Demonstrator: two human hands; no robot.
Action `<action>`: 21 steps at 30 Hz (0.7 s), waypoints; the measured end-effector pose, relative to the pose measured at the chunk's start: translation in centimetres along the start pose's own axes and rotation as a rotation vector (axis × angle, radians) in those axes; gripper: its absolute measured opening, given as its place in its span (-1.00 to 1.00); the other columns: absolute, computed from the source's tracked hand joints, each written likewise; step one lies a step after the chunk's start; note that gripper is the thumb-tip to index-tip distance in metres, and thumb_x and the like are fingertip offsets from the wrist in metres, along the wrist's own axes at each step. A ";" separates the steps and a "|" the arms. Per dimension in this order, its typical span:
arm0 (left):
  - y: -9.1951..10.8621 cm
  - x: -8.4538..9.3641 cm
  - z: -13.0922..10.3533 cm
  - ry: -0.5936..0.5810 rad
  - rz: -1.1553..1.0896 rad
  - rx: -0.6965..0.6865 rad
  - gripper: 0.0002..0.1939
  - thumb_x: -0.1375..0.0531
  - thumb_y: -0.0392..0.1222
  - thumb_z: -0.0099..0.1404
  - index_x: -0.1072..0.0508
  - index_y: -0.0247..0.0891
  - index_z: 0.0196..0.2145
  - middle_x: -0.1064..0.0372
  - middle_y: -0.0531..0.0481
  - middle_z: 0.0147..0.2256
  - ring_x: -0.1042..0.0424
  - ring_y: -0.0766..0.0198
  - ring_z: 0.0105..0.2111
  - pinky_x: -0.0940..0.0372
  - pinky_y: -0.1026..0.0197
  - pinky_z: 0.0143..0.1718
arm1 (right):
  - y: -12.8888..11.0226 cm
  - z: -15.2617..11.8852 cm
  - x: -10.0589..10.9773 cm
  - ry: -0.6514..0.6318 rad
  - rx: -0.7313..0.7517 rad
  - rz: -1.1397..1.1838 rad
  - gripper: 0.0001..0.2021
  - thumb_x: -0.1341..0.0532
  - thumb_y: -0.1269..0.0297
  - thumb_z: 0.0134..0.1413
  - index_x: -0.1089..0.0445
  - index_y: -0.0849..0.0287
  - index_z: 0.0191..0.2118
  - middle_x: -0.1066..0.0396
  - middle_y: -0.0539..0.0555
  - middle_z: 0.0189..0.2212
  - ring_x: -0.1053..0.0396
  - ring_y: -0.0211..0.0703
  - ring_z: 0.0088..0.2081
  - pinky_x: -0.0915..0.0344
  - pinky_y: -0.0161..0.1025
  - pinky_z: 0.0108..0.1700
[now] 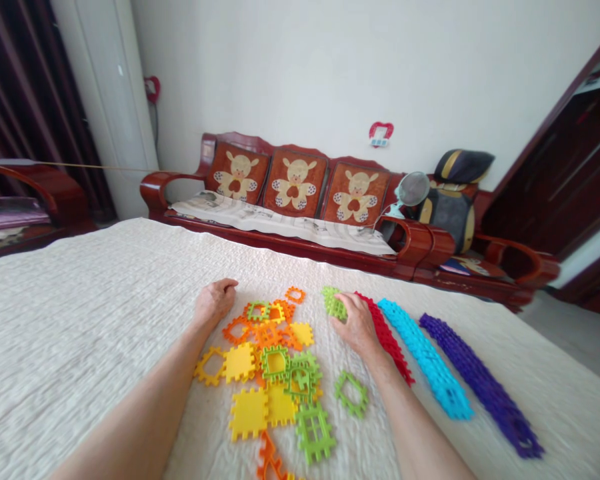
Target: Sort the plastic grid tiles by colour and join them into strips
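My right hand (357, 323) grips a small stack of light green interlocking plastic tiles (333, 301) at its far end, just left of the red row. My left hand (215, 301) rests on the pale cover with its fingers curled in, and nothing shows in them. Between my arms lies a loose pile of notched square tiles. It holds orange tiles (267, 335), yellow tiles (249, 413) and green tiles (315, 432), some solid and some with cut-out centres. One green frame tile (351, 394) lies apart, near my right forearm. A small orange frame tile (295, 295) sits beyond the pile.
To the right, tiles lie in long rows by colour: a red row (387, 337) partly behind my right arm, a light blue row (425, 357) and a purple row (480, 383). Past the quilted cover (105, 287) stands a wooden sofa (280, 243) with bear cushions (293, 180).
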State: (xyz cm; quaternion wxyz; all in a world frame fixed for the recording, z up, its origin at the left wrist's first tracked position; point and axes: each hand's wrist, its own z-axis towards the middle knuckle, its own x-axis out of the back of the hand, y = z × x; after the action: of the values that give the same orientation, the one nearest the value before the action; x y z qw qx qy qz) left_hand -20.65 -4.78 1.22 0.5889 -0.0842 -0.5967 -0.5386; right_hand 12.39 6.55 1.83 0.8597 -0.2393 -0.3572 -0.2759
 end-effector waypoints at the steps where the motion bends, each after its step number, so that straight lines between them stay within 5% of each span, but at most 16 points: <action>1: 0.0 0.0 0.0 0.000 0.002 0.001 -0.63 0.01 -0.16 0.18 -0.51 -0.14 -0.16 -0.50 -0.01 -0.21 -0.45 0.19 -0.20 -0.29 0.24 -0.16 | 0.2 0.0 -0.2 -0.009 0.003 0.003 -0.55 -0.17 0.36 -0.17 -0.31 0.14 -0.04 -0.31 0.16 -0.07 -0.25 0.01 -0.04 -0.20 -0.01 0.02; 10: 0.0 0.0 0.0 0.004 0.003 -0.006 -0.63 0.01 -0.16 0.17 -0.52 -0.13 -0.17 -0.51 0.00 -0.22 -0.45 0.19 -0.21 -0.29 0.24 -0.16 | 0.2 -0.1 -0.8 -0.025 -0.032 0.022 -0.47 -0.16 0.36 -0.24 -0.28 0.13 0.01 -0.26 0.15 -0.03 -0.22 0.02 -0.01 -0.20 -0.01 0.01; 21: 0.2 0.1 -0.1 0.004 -0.006 0.015 -0.64 -0.01 -0.18 0.17 -0.52 -0.12 -0.17 -0.50 0.01 -0.20 -0.45 0.19 -0.18 -0.29 0.24 -0.13 | -0.3 -0.1 -0.8 -0.058 0.022 -0.042 -0.64 -0.14 0.34 -0.12 -0.35 0.13 -0.10 -0.32 0.13 -0.06 -0.24 -0.01 -0.02 -0.19 -0.04 -0.01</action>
State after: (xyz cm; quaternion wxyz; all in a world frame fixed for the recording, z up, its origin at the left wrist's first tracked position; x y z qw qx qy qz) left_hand -20.48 -4.80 1.44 0.5890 -0.0771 -0.5998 -0.5361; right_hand 11.81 6.53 1.19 0.8455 -0.2304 -0.3898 -0.2829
